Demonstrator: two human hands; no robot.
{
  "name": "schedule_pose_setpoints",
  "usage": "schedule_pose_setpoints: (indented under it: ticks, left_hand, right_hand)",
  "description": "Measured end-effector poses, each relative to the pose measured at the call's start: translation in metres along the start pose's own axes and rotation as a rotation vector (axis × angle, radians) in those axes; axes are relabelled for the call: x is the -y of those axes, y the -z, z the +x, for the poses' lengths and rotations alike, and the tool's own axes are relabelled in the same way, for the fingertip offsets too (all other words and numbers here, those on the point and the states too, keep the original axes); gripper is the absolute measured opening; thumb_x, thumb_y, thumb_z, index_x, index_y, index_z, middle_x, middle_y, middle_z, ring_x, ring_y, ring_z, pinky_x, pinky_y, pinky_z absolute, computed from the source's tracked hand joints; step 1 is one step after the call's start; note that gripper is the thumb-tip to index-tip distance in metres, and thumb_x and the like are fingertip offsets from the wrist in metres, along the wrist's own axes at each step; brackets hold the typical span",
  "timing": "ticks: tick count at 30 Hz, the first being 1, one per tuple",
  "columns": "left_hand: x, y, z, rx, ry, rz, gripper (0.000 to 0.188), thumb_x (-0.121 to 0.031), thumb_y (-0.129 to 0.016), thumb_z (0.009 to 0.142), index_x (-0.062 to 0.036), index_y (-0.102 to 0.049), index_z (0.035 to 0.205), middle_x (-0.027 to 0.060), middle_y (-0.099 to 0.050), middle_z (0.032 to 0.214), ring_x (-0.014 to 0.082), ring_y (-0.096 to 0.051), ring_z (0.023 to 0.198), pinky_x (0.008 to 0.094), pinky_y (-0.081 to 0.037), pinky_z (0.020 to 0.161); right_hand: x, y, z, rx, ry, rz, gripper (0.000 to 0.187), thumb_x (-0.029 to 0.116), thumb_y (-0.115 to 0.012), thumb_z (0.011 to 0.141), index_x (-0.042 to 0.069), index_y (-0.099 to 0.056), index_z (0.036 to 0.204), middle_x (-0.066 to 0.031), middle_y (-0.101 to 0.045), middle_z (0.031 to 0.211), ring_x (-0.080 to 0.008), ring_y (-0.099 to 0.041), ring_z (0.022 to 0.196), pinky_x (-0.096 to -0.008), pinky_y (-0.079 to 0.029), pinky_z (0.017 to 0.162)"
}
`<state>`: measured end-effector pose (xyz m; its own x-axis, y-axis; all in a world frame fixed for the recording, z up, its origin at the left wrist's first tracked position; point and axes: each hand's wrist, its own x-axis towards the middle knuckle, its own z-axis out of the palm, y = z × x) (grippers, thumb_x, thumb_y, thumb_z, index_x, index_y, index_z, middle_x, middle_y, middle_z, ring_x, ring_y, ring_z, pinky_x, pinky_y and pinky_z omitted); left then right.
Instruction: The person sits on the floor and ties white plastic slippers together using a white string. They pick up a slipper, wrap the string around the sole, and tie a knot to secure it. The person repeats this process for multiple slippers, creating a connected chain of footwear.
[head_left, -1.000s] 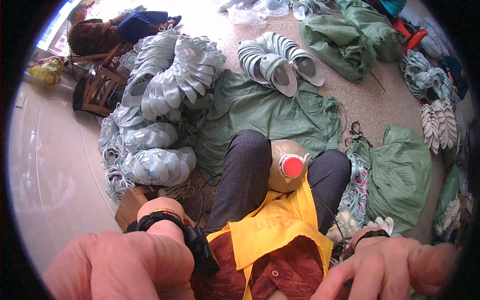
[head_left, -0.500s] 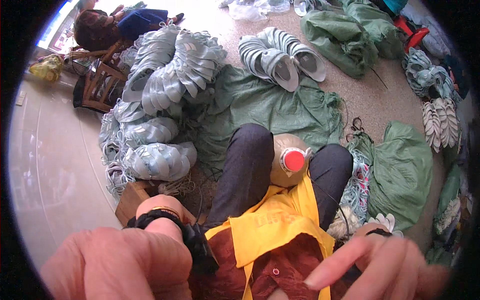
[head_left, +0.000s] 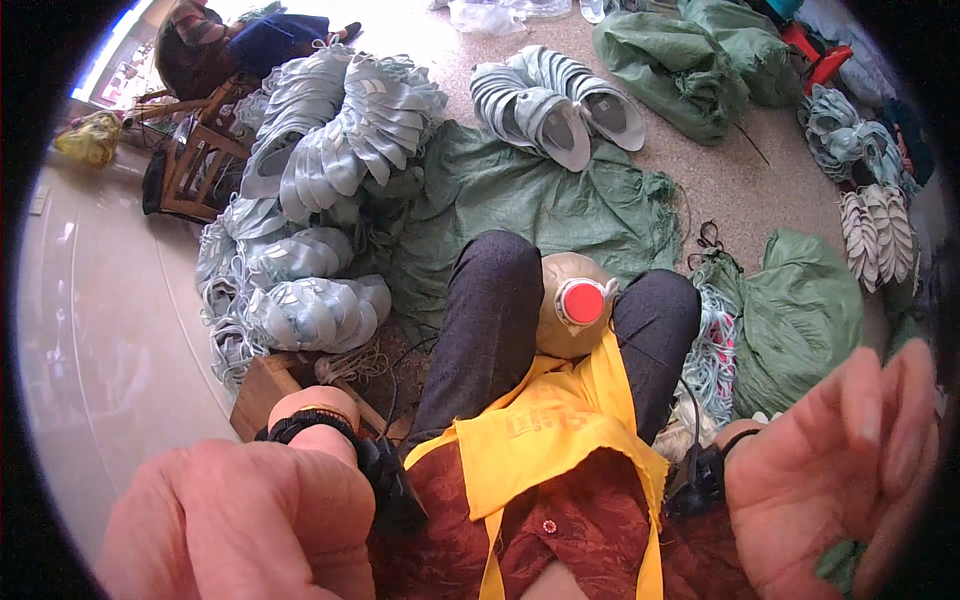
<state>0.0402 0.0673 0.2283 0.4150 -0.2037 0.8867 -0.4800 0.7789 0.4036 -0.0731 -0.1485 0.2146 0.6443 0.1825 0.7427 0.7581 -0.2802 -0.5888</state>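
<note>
At the lower left, close to the camera, is my left hand [head_left: 240, 515], its back showing and its fingers bent down out of sight at the lower edge. What they close on, if anything, is hidden. My right hand [head_left: 810, 490] is raised at the lower right, palm showing, fingers stretched upward. A small green patch [head_left: 840, 565] shows beside its palm; I cannot tell what it is. Dark bands circle both wrists. Between my knees stands a tan jug [head_left: 570, 335] with a red cap [head_left: 582, 302]. A yellow apron [head_left: 530, 435] covers my lap.
Strung pale blue shoe uppers [head_left: 330, 130] are heaped at the left, with another bundle [head_left: 550, 105] ahead on a green woven sack [head_left: 540, 200]. More green sacks [head_left: 790, 310] lie at the right. A wooden box [head_left: 270, 390] is by my left wrist. Another person [head_left: 195, 45] sits far left.
My right hand has lifted and turned, its fingers now pointing up with the palm in view. The left hand stays nearly in place. The scene has shifted slightly upward.
</note>
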Motion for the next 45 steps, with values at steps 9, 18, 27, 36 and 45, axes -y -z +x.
schedule_pose_setpoints:
  ticks: [9, 18, 27, 36, 45]
  left_hand:
    - [-0.010, -0.004, 0.002, 0.008, -0.011, -0.012, 0.015, -0.003, -0.073, 0.080, -0.0028, -0.058, 0.078, 0.0047, -0.059, 0.063, 0.0129, -0.058, 0.054, 0.0216, -0.052, 0.051]
    - [-0.019, -0.010, 0.011, 0.028, -0.032, -0.008, 0.016, -0.003, -0.073, 0.080, -0.0027, -0.058, 0.076, 0.0043, -0.059, 0.060, 0.0125, -0.058, 0.052, 0.0210, -0.052, 0.049]
    - [0.002, -0.005, 0.001, 0.050, -0.084, 0.226, 0.028, -0.003, -0.063, 0.090, 0.0032, -0.050, 0.113, 0.0067, -0.060, 0.061, 0.0118, -0.058, 0.048, 0.0236, -0.051, 0.047]
    - [0.046, 0.014, -0.059, -0.152, 0.600, 0.426, 0.014, 0.003, -0.066, 0.086, 0.0009, -0.053, 0.082, 0.0089, -0.064, 0.077, 0.0095, -0.060, 0.072, 0.0237, -0.050, 0.065]
    - [0.081, 0.053, -0.130, -0.157, 1.040, 0.472, 0.009, -0.004, -0.062, 0.093, 0.0002, -0.055, 0.089, 0.0052, -0.064, 0.086, 0.0063, -0.059, 0.077, 0.0226, -0.051, 0.067]
  right_hand:
    - [0.003, -0.002, -0.004, 0.006, 0.015, -0.053, 0.023, 0.020, -0.065, 0.085, 0.001, -0.064, 0.099, -0.0098, -0.063, 0.104, -0.0239, -0.057, 0.091, -0.0282, -0.049, 0.075]
    - [0.009, 0.010, -0.004, -0.006, 0.043, -0.158, 0.023, 0.019, -0.064, 0.085, 0.000, -0.064, 0.099, -0.0104, -0.063, 0.106, -0.0242, -0.057, 0.092, -0.0278, -0.050, 0.075]
    - [-0.017, 0.032, -0.002, -0.128, -0.050, -0.361, 0.024, 0.019, -0.064, 0.085, 0.000, -0.065, 0.100, -0.0109, -0.064, 0.108, -0.0246, -0.057, 0.093, -0.0274, -0.050, 0.074]
    - [-0.139, 0.049, -0.073, -0.221, -0.802, -0.206, 0.029, 0.004, -0.064, 0.087, 0.001, -0.066, 0.116, -0.0075, -0.068, 0.103, -0.0145, -0.063, 0.092, -0.0278, -0.051, 0.082]
    - [-0.191, 0.116, -0.191, 0.103, -1.112, -0.263, 0.036, 0.003, -0.066, 0.083, 0.001, -0.065, 0.118, -0.0064, -0.069, 0.096, -0.0133, -0.064, 0.088, -0.0278, -0.052, 0.080]
